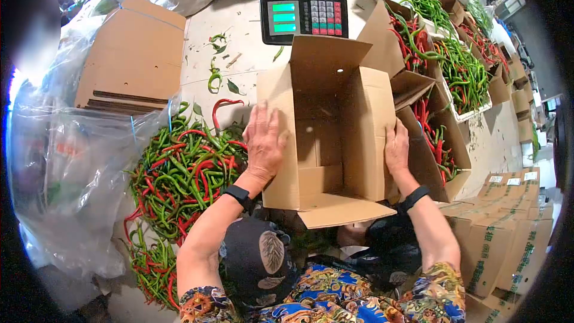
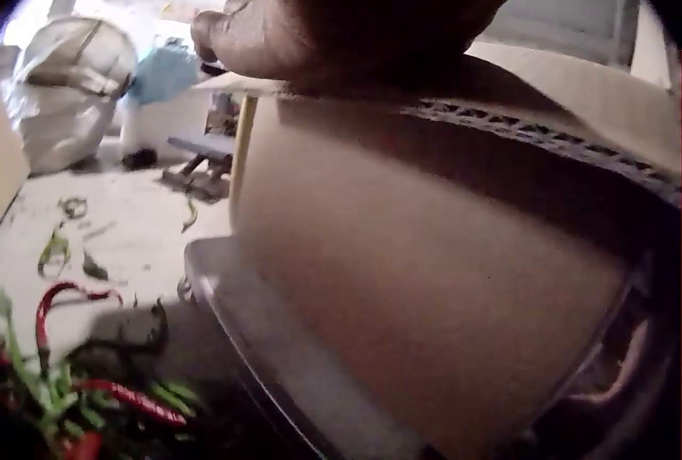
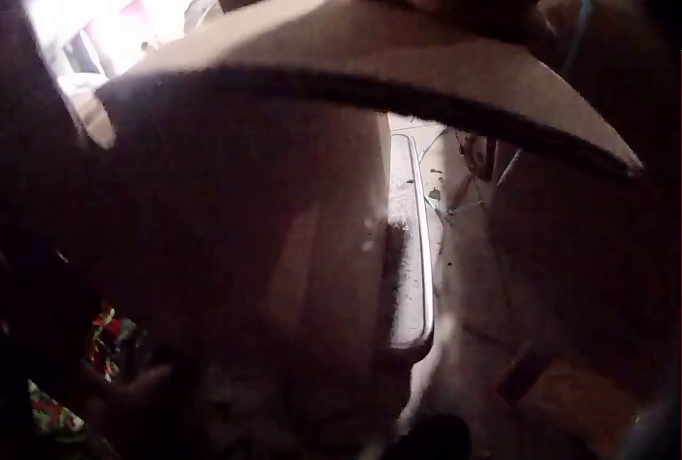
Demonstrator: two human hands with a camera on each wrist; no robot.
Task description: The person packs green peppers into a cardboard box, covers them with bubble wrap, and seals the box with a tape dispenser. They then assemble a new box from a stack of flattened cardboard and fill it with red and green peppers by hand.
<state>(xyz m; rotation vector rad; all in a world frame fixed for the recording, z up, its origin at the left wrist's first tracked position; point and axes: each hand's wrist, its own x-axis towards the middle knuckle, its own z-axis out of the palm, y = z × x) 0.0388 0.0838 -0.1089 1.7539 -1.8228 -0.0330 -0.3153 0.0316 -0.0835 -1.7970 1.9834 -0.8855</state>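
Observation:
An unfilled cardboard box [image 1: 323, 176] stands with its top flaps folded outward in the head view. My left hand [image 1: 266, 143] rests on the left flap, fingers straight and pointing away from me. On the opposite side my right hand [image 1: 397, 148] rests on the outer edge of the right flap, fingers extended. Under the box, a metal scale platform [image 2: 256, 348] shows in the left wrist view. The scale's display unit [image 1: 304, 18], with lit green readouts and a keypad, stands behind the box. The box hides much of the platform.
Red and green chilli peppers [image 1: 185, 179] lie heaped at the left. Flat cardboard sheets [image 1: 134, 54] and clear plastic sheeting [image 1: 66, 161] are beyond them. Boxes of chillies [image 1: 439, 149] stand close on the right, with printed folded cartons [image 1: 502, 227] nearer me.

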